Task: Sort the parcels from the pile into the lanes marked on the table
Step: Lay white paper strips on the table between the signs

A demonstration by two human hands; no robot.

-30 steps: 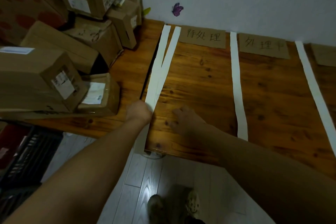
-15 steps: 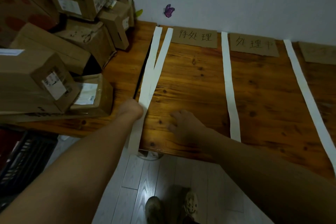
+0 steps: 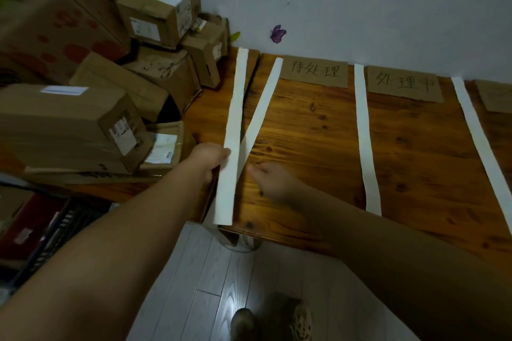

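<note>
Our left hand (image 3: 210, 160) grips the first strip (image 3: 235, 119) of white paper at its edge, with the fingers curled round it. This strip runs from the near table edge, past the hand, up to the wall. Our right hand (image 3: 273, 181) is low over the table (image 3: 318, 152), just right of the left hand. Its fingertips (image 3: 253, 167) reach the near end of the second strip (image 3: 263, 108), which slants away to the right and passes behind the first one between both hands. The hand is blurred, so we cannot tell if it pinches this strip or only touches it.

The parcels (image 3: 69, 124) are piled on the table, left of the left hand and beyond it. Right of the right hand lie two more strips (image 3: 365, 133), well apart, with lanes (image 3: 313, 133) of bare wood between. At the far end are cardboard labels (image 3: 315, 72) with handwritten characters.
</note>
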